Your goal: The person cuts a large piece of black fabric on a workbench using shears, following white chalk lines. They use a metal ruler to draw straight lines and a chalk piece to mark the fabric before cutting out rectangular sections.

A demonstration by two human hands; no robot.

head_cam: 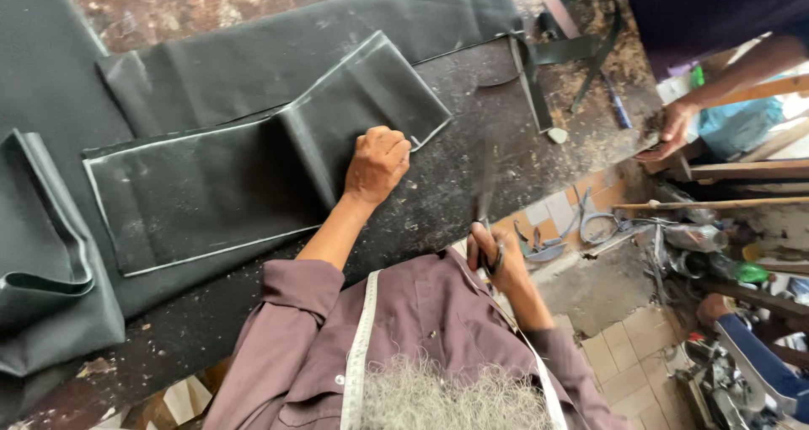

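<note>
My left hand is closed in a fist and rests knuckles-down on the right end of a dark leather piece edged with a pale chalk line. That piece lies flat on the worn black worktable. My right hand is at the table's near edge, gripping a pair of scissors whose blurred blades point up over the tabletop. A white measuring tape hangs over my mauve shirt.
A larger dark sheet lies beyond the outlined piece, and folded dark material is at the left. Straps, a white chalk lump and a blue pen sit top right. Another person's hand touches the table's right edge. Tools litter the tiled floor.
</note>
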